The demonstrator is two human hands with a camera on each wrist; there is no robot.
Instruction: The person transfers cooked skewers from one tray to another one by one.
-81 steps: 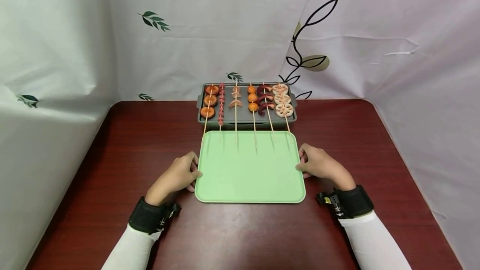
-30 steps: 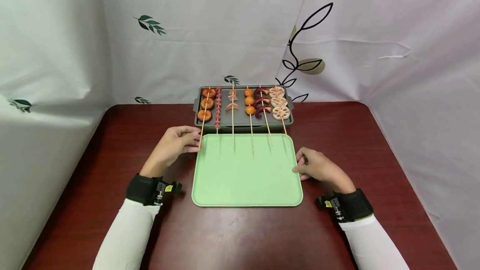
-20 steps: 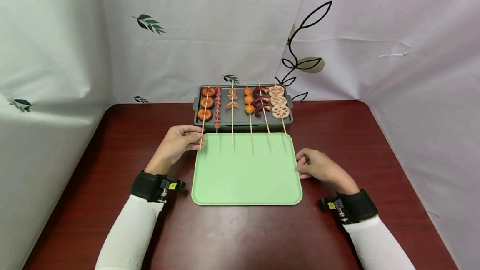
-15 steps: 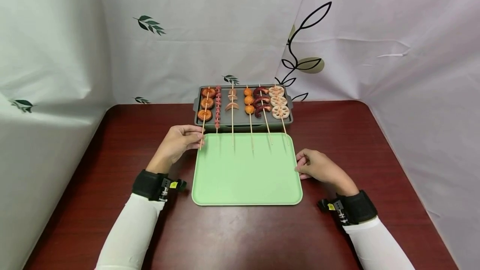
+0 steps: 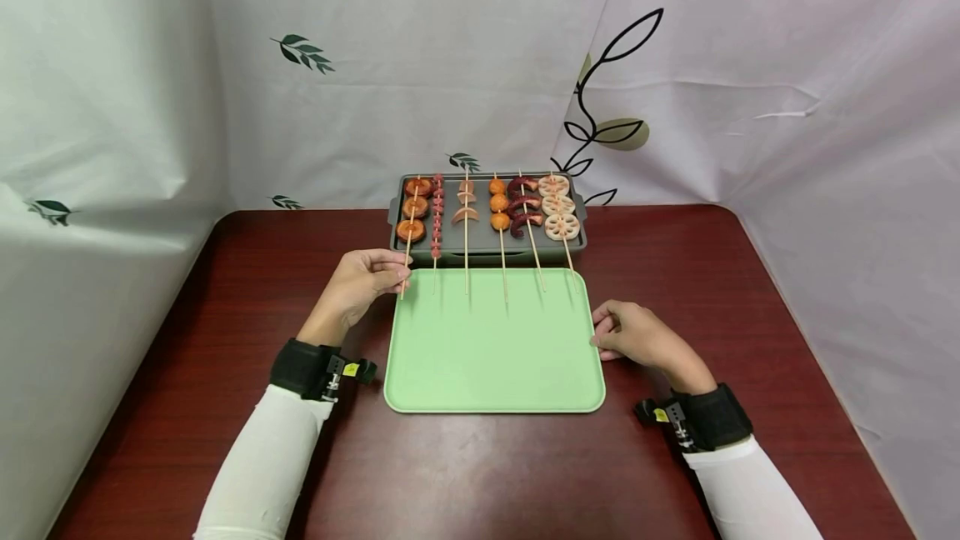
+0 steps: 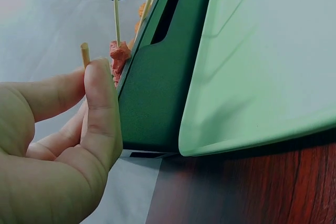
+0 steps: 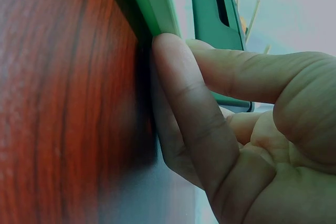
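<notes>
Skewer (image 5: 410,230): pale wooden stick, three round brown-orange slices in row; stick pinched near its end by left hand (image 5: 362,283), slices ahead of that hand.
Tray (image 5: 495,352): light green, rectangular, rounded corners, low rim; flat, right edge pinched by right hand (image 5: 639,333), far corner near left hand.

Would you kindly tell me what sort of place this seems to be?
Probably an indoor recording booth: pale patterned sheeting hangs behind and beside a reddish-brown table, and black wrist straps carry small devices.
</notes>
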